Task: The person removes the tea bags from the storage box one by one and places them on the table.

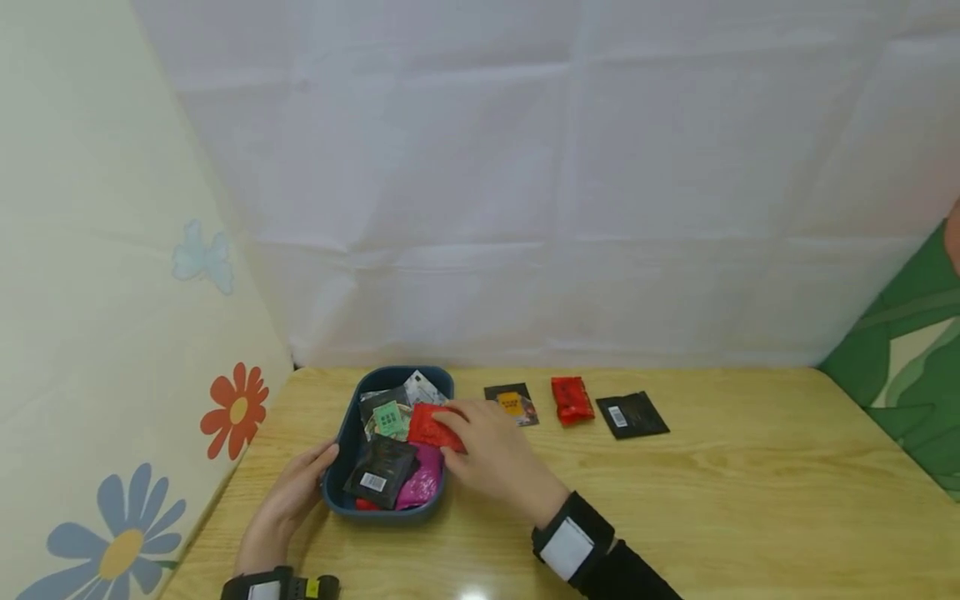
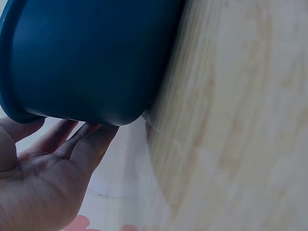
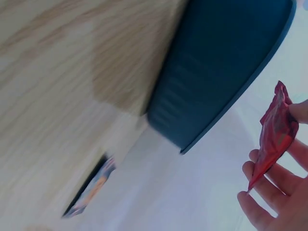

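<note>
At the left, the left hand [image 1: 288, 500] rests against the outer wall of the blue tray [image 1: 339, 433], its fingers [image 2: 72, 139] straight and loosely spread along the tray's side rather than curled round it. The tray stands on the wooden desk [image 1: 712, 500] and holds a heap of small packets: a black packet [image 1: 380, 471] with a white barcode label on top, a magenta one [image 1: 423, 482] beside it, and a green-labelled one [image 1: 390, 417] further back. Over the tray's right side, the right hand [image 1: 491, 454] pinches a red packet [image 1: 433, 427] between thumb and fingers [image 3: 262, 192], just above the heap. Further right, three packets lie apart on the desk: a dark one with an orange patch [image 1: 512, 404], a red one [image 1: 572, 400], and a black one [image 1: 632, 414].
</note>
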Available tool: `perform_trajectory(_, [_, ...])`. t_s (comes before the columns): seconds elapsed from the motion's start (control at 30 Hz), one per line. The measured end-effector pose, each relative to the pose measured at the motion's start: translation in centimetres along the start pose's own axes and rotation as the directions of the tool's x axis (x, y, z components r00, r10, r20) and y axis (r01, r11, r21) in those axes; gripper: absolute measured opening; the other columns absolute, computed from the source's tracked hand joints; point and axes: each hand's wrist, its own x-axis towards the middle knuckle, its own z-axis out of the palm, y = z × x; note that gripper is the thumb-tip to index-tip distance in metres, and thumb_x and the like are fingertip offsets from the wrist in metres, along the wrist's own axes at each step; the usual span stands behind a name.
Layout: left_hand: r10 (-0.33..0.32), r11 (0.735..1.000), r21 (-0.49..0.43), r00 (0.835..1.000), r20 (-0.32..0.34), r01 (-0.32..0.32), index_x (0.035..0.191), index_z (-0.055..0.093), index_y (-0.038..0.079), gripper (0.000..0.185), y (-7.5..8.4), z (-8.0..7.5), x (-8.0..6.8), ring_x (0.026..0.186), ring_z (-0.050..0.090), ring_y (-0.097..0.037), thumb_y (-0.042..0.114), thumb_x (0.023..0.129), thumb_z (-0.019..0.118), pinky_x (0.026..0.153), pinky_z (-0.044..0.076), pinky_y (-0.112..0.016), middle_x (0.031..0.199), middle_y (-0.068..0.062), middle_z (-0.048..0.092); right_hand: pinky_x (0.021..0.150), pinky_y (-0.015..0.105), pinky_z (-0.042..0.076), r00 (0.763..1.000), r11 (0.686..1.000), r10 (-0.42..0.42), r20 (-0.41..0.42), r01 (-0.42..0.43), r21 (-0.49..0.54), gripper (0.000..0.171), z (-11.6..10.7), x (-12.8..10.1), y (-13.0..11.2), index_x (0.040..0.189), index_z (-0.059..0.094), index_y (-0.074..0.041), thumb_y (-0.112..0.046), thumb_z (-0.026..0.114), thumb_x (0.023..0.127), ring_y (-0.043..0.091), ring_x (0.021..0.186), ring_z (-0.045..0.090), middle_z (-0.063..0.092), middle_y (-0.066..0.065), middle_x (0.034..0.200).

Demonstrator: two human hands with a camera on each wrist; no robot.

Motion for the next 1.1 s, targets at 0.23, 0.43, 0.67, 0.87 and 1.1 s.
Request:
perform_trajectory(0.23, [-0.018, 1.000, 0.000, 1.000, -0.013, 0.018, 0.151, 0.029, -0.009, 0.059, -0.2, -0.2, 0.0, 0.138, 0.037, -0.040, 0.029, 0.107, 0.042, 0.112, 0.029, -0.056, 0.152, -0.030, 0.034, 0.103, 0.045, 0.043, 0.997, 0.999, 0.050, -0.057, -0.051, -0.007, 0.045, -0.2, -1.8, 2.5, 0.129, 0.065, -0.010, -0.025, 0.072, 0.087, 0.026, 0.117, 0.055, 0.061, 0.009, 0.128])
perform_trajectory(0.43, [-0.005, 1.000, 0.002, 1.000, -0.006, 0.005, 0.150, 0.028, -0.010, 0.060, -0.2, -0.3, -0.1, 0.138, 0.037, -0.040, 0.029, 0.107, 0.042, 0.112, 0.028, -0.056, 0.152, -0.031, 0.032, 0.103, 0.046, 0.043, 0.996, 0.994, 0.085, -0.040, -0.088, -0.060, 0.043, -0.9, -3.1, 4.7, 0.129, 0.065, -0.011, -0.026, 0.071, 0.089, 0.028, 0.118, 0.055, 0.061, 0.010, 0.128])
perform_trajectory(0.67, [-0.016, 1.000, 0.008, 1.000, -0.016, 0.016, 0.150, 0.029, -0.009, 0.061, -0.3, -0.2, -0.1, 0.136, 0.039, -0.038, 0.031, 0.107, 0.044, 0.111, 0.029, -0.056, 0.151, -0.031, 0.034, 0.098, 0.048, 0.048, 0.988, 0.981, 0.136, -0.072, -0.145, -0.132, 0.043, -1.4, -4.7, 7.0, 0.128, 0.065, -0.010, -0.023, 0.073, 0.088, 0.031, 0.114, 0.057, 0.061, 0.013, 0.126])
perform_trajectory(0.87, [-0.018, 1.000, -0.010, 1.000, -0.013, 0.017, 0.150, 0.029, -0.010, 0.061, -0.3, -0.1, -0.1, 0.136, 0.039, -0.038, 0.030, 0.106, 0.045, 0.111, 0.030, -0.055, 0.151, -0.031, 0.034, 0.092, 0.051, 0.050, 0.983, 0.971, 0.126, -0.137, -0.150, -0.186, 0.045, -1.9, -5.9, 9.6, 0.124, 0.066, -0.004, -0.020, 0.078, 0.084, 0.035, 0.111, 0.059, 0.063, 0.018, 0.123])
perform_trajectory(1.1, [-0.008, 1.000, -0.008, 1.000, -0.008, 0.008, 0.150, 0.030, -0.010, 0.061, -0.2, 0.0, 0.1, 0.135, 0.041, -0.036, 0.031, 0.107, 0.044, 0.111, 0.031, -0.055, 0.151, -0.031, 0.035, 0.089, 0.051, 0.052, 0.973, 0.952, 0.182, -0.139, -0.210, -0.221, 0.046, -2.7, -7.5, 12.3, 0.125, 0.065, -0.001, -0.021, 0.078, 0.085, 0.036, 0.108, 0.060, 0.063, 0.021, 0.121])
